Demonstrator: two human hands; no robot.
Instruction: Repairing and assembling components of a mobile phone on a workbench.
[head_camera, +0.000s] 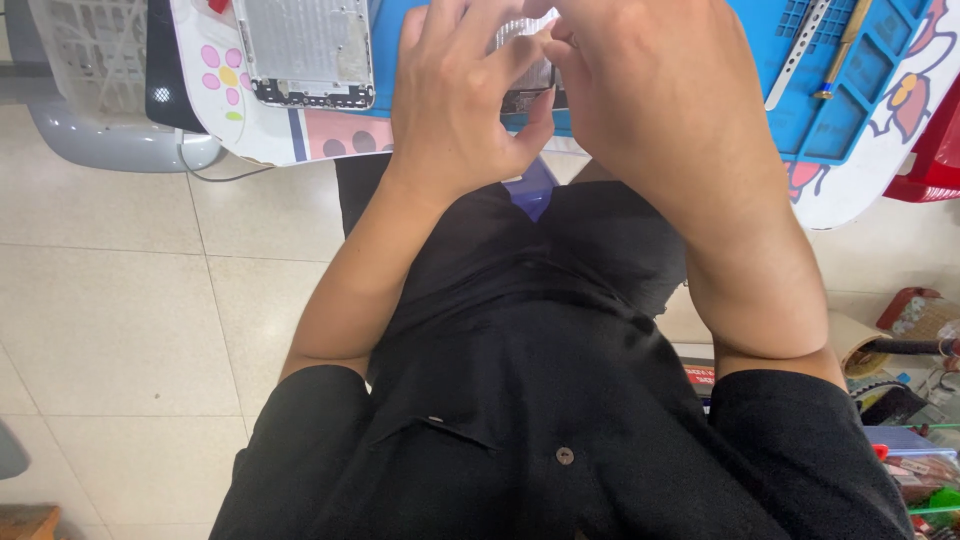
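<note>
Both my hands meet over the near edge of a blue work mat (860, 100). My left hand (455, 100) and my right hand (650, 100) pinch a small flat phone-like device (528, 90) between their fingertips. Only a dark edge and a silvery patch of the device show; my fingers cover the rest. A silver phone back housing (305, 45) lies on the table to the left of my left hand.
Metal tweezers (795, 55) and a brass-handled tool (845, 45) lie on the mat at the right. A white plastic basket (85, 50) stands at the far left, a red box (940, 150) at the far right. Cluttered items (920, 400) sit on the floor at lower right.
</note>
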